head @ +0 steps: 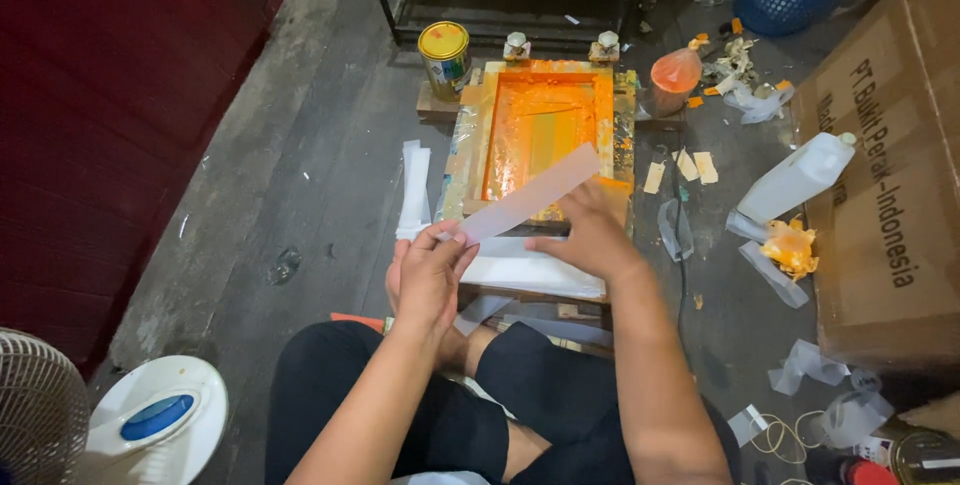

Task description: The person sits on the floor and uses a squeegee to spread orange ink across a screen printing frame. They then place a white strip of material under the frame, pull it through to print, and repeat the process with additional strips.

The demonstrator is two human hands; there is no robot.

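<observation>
Both hands' fingers pinch a translucent strip.

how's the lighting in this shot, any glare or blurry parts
Head view: bright light falls on the orange printing frame, whose wet ink shows slight glare; the left wall and the picture's edges fall dark. The left hand, right hand and pale strip look sharp; straight lines bow slightly near the edges.

left hand raised with fingers pinched; right hand stretched forward, palm down.
</observation>
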